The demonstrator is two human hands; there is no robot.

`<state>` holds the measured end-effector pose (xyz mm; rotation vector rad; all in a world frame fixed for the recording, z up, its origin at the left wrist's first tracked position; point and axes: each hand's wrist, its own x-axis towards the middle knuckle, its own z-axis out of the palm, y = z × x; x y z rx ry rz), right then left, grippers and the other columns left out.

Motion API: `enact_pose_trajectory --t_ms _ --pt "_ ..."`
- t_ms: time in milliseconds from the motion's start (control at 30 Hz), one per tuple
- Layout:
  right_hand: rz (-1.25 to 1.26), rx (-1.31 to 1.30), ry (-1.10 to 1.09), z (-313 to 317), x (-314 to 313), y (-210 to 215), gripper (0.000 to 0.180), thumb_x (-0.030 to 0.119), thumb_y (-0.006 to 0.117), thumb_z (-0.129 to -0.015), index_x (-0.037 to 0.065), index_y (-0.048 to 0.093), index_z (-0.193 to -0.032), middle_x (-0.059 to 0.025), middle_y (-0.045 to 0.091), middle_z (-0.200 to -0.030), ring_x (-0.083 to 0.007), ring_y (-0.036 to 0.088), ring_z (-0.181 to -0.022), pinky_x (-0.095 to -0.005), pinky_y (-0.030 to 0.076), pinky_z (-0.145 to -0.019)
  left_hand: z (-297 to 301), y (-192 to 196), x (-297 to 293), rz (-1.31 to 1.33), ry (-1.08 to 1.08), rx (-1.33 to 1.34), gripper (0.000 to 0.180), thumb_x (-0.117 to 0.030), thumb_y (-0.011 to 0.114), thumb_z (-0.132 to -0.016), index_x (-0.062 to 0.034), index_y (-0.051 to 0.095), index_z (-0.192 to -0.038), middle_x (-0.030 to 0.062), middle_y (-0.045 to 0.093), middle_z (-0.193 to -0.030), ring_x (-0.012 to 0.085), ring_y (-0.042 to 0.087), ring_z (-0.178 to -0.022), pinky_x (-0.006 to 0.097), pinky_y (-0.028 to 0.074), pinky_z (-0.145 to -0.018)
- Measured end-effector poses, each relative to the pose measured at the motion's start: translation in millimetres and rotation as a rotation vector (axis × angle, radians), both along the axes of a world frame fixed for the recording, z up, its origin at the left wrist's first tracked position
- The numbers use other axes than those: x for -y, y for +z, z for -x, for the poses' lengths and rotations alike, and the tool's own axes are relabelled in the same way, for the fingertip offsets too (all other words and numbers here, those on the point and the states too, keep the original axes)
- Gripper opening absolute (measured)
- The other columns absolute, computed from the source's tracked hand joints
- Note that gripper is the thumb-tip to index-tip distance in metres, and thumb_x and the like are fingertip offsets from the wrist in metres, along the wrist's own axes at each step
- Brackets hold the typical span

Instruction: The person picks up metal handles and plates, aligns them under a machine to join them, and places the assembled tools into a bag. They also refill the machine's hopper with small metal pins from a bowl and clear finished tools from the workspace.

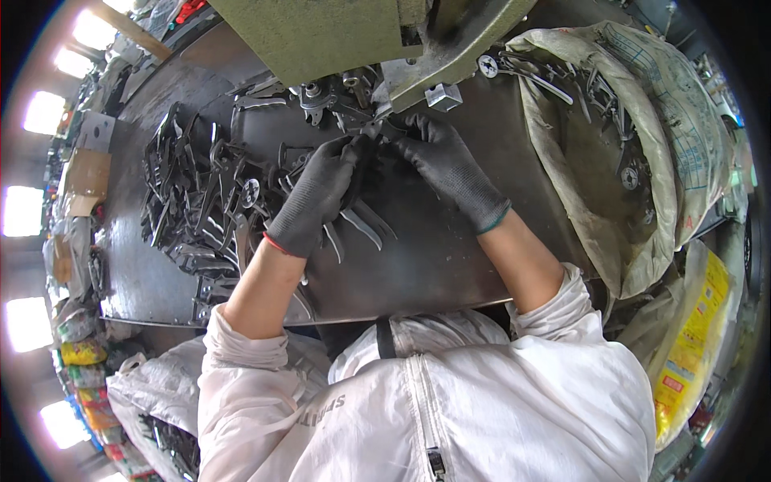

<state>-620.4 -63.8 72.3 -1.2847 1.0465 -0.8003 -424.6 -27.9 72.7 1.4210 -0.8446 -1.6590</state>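
Steel plier blanks [201, 201] lie heaped on the left of the dark worktop [434, 257], and one such piece [357, 221] is being fed under the green press head [345, 32]: the left hand [317, 201] is closed around its handles, which trail back toward the person, while the right hand [442, 161] pinches and steadies the jaw end at the tooling. It looks like the positioning step (gloves hide the exact contact), so next the piece must sit square and fingers must clear. A sack [610, 136] on the right holds more pieces.
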Motion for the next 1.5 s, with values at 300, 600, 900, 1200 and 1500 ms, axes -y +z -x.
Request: enact_pose_trajectory --t_ms 300,600,900,1200,1500 --pt "0.014 -0.225 0.067 -5 11 -19 0.031 0.024 0.068 -0.100 0.004 0.069 -0.125 -0.0063 0.075 -0.102 -0.0095 0.070 -0.088 -0.0283 0.058 -0.073 -16 -50 4 0.149 0.002 0.151 0.029 -0.021 0.050 -0.111 0.0025 0.063 -0.123 0.0087 0.071 -0.098 0.0193 0.071 -0.083 0.036 0.061 -0.072" --pt "-0.208 -0.033 0.011 9 8 -29 0.034 0.009 0.058 -0.103 -0.001 0.055 -0.135 -0.0042 0.068 -0.099 -0.0063 0.062 -0.073 -0.0217 0.055 -0.062 -126 11 102 0.996 -0.753 1.774 0.029 -0.022 0.062 -0.094 0.0010 0.068 -0.111 0.0233 0.073 -0.100 0.0434 0.071 -0.092 0.049 0.055 -0.087" --pt "-0.283 -0.068 -0.051 5 6 -32 0.035 0.013 0.061 -0.103 -0.001 0.057 -0.135 -0.0055 0.066 -0.106 -0.0060 0.064 -0.074 -0.0209 0.056 -0.062 -232 -91 191 0.640 -0.486 1.479 0.035 -0.013 0.056 -0.099 -0.0047 0.062 -0.132 0.0237 0.072 -0.121 0.0361 0.072 -0.110 0.044 0.055 -0.089" --pt "-0.176 -0.108 0.060 -2 -10 -18 0.031 0.015 0.058 -0.106 0.001 0.059 -0.133 -0.0017 0.068 -0.098 -0.0049 0.062 -0.072 -0.0209 0.054 -0.060 -249 -30 142 0.223 0.042 0.326 0.035 -0.032 0.060 -0.107 -0.0029 0.064 -0.126 0.0134 0.072 -0.105 0.0155 0.067 -0.086 0.027 0.054 -0.081" --pt "-0.246 -0.041 0.041 4 -14 -20 0.025 0.014 0.056 -0.105 -0.001 0.061 -0.125 -0.0037 0.065 -0.091 -0.0076 0.065 -0.073 -0.0242 0.058 -0.062 -167 76 -19 0.331 -0.004 0.217 0.065 -0.031 0.067 -0.102 -0.0015 0.044 -0.156 0.0068 0.065 -0.134 0.0131 0.067 -0.106 0.026 0.052 -0.095"
